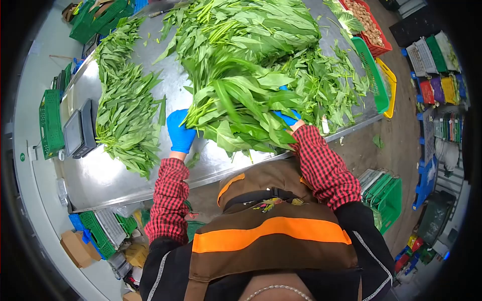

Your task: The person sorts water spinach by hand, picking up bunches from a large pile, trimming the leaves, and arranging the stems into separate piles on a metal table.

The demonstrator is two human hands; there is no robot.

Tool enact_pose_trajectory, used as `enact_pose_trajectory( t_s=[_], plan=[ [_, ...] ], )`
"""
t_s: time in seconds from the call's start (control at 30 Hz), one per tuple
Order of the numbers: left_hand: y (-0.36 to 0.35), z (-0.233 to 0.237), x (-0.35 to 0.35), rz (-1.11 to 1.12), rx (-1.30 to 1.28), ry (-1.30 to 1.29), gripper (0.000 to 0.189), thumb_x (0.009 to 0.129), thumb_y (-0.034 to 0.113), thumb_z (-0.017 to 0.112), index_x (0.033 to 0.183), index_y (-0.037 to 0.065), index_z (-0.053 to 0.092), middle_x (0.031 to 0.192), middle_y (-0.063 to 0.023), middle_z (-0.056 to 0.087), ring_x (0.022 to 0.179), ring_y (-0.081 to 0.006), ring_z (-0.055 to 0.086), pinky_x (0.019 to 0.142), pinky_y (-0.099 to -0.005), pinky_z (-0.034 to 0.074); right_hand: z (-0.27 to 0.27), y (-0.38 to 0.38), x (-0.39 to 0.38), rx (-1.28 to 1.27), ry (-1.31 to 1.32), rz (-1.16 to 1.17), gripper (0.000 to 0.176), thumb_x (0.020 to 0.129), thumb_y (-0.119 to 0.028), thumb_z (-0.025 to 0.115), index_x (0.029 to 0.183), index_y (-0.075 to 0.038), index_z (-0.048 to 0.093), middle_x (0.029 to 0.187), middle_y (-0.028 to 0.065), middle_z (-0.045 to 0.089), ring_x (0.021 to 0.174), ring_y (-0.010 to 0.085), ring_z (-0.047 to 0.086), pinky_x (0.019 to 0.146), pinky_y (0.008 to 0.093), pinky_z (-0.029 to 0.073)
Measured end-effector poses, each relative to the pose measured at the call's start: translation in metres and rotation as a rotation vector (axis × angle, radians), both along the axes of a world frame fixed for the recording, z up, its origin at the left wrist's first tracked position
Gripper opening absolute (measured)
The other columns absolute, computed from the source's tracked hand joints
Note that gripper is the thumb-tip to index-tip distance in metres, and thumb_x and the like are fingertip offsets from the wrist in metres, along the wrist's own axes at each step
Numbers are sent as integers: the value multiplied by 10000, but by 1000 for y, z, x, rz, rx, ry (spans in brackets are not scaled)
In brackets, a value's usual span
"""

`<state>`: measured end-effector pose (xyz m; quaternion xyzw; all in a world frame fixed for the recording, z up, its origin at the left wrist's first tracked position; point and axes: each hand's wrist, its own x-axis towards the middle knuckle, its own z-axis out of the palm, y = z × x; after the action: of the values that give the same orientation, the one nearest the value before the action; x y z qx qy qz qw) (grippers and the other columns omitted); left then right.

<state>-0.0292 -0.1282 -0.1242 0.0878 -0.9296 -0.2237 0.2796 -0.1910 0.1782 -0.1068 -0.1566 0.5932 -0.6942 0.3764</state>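
A bunch of water spinach (241,100), long leaves with pale green stems, is held across the table's near edge. My left hand (181,131), in a blue glove, is closed around its stem end. My right hand (287,118), also blue-gloved, grips the leafy end from the right; leaves hide most of its fingers. Beyond the bunch lies a large heap of water spinach (251,30). Left of my left hand, a long row of bunched greens (125,95) lies on the metal table (155,108). Loose leaves (331,83) are scattered to the right.
A scale (80,129) stands at the table's left edge, near a green crate (50,123). At the right edge are a green basket (372,75) and a red crate (369,27) of brown produce. More green crates (384,200) stand on the floor at right.
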Motion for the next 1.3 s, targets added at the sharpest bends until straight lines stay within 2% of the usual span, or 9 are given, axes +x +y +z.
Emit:
enact_pose_trajectory(
  t_s=[0.13,0.23,0.3,0.37,0.4,0.6,0.77,1.17,1.3],
  plan=[
    [-15,-1,9,35,-63,33,308,632,89,706,936,61,667,858,-129,642,819,-341,587,733,-430,443,-8,-11,-1,23,55,-7,509,907,-220,579,1381,-111,429,1283,117,554,1180,294,504,1049,362,377],
    [-22,-4,15,50,-82,7,304,633,91,708,932,61,661,871,-128,641,827,-342,587,740,-435,442,-19,-23,-16,385,700,84,526,895,-187,589,1367,-43,406,1190,85,614,1158,229,523,1064,344,361],
    [-26,-6,19,44,-42,-12,297,638,93,708,929,62,659,877,-121,640,840,-342,583,750,-435,437,-19,-34,-24,252,636,68,543,949,-311,537,1375,-19,368,1250,117,574,1122,237,545,1017,376,401],
    [-28,-9,23,41,-53,-47,292,640,93,708,927,64,657,885,-120,642,845,-343,582,755,-435,436,-10,-36,-34,-512,-1034,-164,610,960,-496,430,1353,-30,426,1288,124,558,1170,275,520,1058,443,351],
    [-29,-11,26,36,16,-95,335,643,22,668,976,55,662,942,-139,646,893,-365,578,784,-428,447,-4,-35,-33,-508,-1036,-166,610,960,-496,430,1353,-30,426,1288,124,558,1170,275,520,1058,443,351],
    [-26,-20,28,55,12,-21,302,637,105,721,934,62,681,879,-123,658,841,-336,600,745,-423,460,1,-22,-33,-247,-738,-176,793,891,-647,437,1374,-19,406,1378,171,478,1280,337,429,1087,494,292],
    [-26,-19,32,94,11,-50,312,636,126,729,939,61,691,868,-121,665,821,-334,608,735,-415,469,-11,-17,-45,1,-884,-252,827,866,-647,496,1400,-26,376,1384,161,473,1319,318,381,1096,500,258],
    [-57,5,42,119,-73,-67,324,609,102,700,932,101,682,865,-92,649,834,-319,600,751,-424,452,-73,21,-45,281,-553,-232,579,939,-485,499,1269,-11,539,1229,125,597,1107,224,576,951,348,433],
    [-72,22,51,141,-178,-97,386,592,73,687,974,129,670,879,-67,633,869,-294,585,809,-421,439,-26,-22,-19,286,-54,-350,369,966,-337,513,1173,-47,609,1104,65,637,1000,156,609,894,311,446]
  ],
)
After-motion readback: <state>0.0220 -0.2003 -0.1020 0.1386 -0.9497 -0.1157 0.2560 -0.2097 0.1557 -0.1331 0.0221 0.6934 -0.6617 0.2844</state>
